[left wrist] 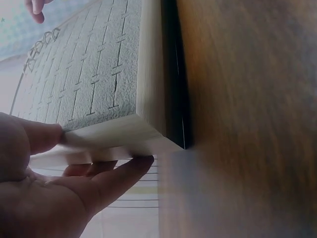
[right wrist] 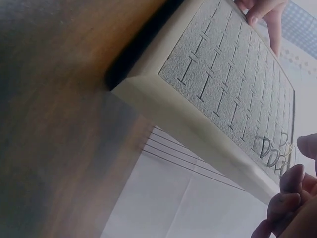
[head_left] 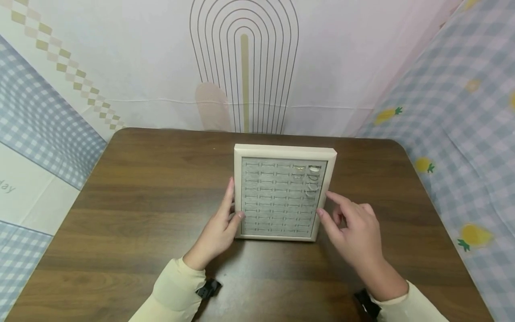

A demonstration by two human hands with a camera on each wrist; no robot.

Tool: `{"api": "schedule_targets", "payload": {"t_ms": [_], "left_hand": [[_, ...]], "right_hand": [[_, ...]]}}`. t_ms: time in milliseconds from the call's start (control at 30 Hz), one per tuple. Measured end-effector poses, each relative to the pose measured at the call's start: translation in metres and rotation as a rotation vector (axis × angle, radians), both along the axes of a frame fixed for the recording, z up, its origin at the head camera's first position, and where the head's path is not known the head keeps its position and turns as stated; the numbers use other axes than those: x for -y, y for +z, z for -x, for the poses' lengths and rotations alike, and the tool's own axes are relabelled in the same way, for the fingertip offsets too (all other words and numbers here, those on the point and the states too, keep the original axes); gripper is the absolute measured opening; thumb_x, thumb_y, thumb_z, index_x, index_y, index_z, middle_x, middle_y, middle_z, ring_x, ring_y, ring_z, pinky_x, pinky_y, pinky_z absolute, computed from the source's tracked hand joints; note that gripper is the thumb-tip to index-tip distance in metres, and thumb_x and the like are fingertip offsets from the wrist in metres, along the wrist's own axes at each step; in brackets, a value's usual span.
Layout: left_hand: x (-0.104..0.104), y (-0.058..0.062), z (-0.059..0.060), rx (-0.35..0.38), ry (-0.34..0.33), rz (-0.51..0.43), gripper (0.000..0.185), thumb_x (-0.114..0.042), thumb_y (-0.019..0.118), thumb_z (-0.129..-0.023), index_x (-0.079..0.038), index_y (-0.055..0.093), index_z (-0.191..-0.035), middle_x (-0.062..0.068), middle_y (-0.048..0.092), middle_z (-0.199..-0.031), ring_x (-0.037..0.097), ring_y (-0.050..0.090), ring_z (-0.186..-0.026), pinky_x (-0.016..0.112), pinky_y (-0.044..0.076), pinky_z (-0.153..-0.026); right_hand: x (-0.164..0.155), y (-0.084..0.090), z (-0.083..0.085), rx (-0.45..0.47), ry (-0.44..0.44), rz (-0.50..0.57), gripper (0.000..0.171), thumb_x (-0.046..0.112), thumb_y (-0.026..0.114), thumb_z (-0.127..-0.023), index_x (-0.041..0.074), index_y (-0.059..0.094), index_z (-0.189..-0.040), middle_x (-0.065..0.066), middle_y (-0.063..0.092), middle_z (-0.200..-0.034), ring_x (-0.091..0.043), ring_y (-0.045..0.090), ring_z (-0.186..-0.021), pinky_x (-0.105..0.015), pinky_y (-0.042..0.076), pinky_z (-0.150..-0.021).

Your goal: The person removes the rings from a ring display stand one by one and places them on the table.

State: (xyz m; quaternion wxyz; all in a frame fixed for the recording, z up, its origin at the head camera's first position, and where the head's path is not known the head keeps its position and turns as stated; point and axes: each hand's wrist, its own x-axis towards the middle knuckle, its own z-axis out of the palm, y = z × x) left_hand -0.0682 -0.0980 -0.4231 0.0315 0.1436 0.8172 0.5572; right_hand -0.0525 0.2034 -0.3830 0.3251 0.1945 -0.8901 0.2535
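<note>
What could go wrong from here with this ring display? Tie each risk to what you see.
The left hand holds the tilted ring display at one side; if that grip loosens, the display may tip. The rings cluster near the upper right corner, so the right hand, close to that side, might brush one loose.

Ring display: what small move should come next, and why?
Probably close the right hand on the right edge of the ring display to steady it. The left hand grips the opposite side, while the right thumb and forefinger are at that edge, contact unclear, near the rings.
</note>
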Motion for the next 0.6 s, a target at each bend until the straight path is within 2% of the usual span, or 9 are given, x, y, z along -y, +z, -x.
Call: {"api": "schedule_targets", "payload": {"t_ms": [167,467,600], "left_hand": [[0.002,-0.001,0.001,-0.017,0.015,0.046,0.088,-0.001,0.052,-0.102,-0.034,-0.003,-0.162,0.017,0.049,-0.146,0.033,0.06,-0.121,0.043,0.055,-0.096],[0.004,-0.001,0.003,-0.01,0.005,0.058,0.089,-0.002,0.053,-0.102,-0.036,-0.002,-0.161,0.018,0.048,-0.148,0.034,0.061,-0.119,0.045,0.057,-0.093],[0.006,-0.001,0.003,-0.011,-0.002,0.062,0.089,-0.001,0.054,-0.102,-0.036,-0.002,-0.162,0.019,0.048,-0.148,0.034,0.061,-0.119,0.045,0.057,-0.093]], "right_hand": [[0.004,0.002,0.006,-0.016,-0.003,0.03,0.034,0.019,0.076,-0.081,0.004,0.073,-0.111,0.008,0.046,-0.059,-0.005,0.036,-0.051,-0.036,0.035,-0.061],[0.009,0.007,0.016,-0.005,-0.02,0.082,0.026,0.01,0.076,-0.083,0.002,0.073,-0.108,0.003,0.05,-0.058,-0.012,0.042,-0.051,-0.035,0.032,-0.065],[0.009,0.01,0.021,-0.011,-0.018,0.073,0.024,0.013,0.073,-0.086,0.001,0.073,-0.107,0.002,0.05,-0.058,-0.014,0.043,-0.05,-0.035,0.031,-0.064]]}}
